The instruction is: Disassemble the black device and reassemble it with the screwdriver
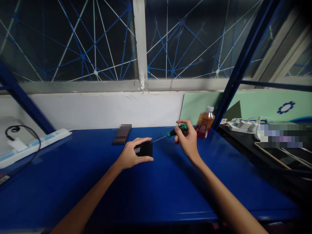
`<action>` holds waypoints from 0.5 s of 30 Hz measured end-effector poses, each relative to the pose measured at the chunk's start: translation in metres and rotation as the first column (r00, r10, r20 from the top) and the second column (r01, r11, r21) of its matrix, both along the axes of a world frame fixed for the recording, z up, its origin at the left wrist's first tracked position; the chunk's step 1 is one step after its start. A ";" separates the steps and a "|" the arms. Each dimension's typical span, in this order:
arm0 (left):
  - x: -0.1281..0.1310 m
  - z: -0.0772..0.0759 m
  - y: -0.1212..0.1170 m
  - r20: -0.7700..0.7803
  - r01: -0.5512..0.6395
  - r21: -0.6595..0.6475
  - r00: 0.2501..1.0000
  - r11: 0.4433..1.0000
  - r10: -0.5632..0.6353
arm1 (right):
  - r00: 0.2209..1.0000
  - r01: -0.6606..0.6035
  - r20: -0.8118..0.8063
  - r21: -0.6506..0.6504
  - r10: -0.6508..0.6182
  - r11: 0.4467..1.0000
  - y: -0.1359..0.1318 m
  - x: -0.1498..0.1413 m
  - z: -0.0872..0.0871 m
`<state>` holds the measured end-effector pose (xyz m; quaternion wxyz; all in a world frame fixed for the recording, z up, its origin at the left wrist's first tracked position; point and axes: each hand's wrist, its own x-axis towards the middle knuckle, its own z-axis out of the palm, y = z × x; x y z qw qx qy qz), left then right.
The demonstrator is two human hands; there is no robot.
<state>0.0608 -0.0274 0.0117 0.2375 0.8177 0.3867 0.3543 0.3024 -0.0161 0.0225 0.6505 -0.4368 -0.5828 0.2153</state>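
My left hand (130,154) grips a flat black box-shaped device (146,149) by its two long edges, thumb on the near side and fingers on the far side. A small pale label shows on the device close to my palm. In my right hand (187,139) is a screwdriver (172,133) with a green and black handle, pinched between thumb and fingers. Its thin metal shaft slants down to the left, and the tip is at the device's far right corner. Whether the tip sits in a screw is too small to tell.
A dark smartphone (122,134) lies on the blue table (156,191) behind my left hand. A bottle of amber drink (206,122) stands at the back right. White power strips lie at the left (56,136) and right (241,126). Blue metal posts rise at both sides.
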 end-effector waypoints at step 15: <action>-0.001 -0.001 0.001 0.015 0.007 0.012 1.000 1.000 -0.007 | 0.999 -0.025 0.024 0.006 0.025 1.000 0.001 0.001 0.000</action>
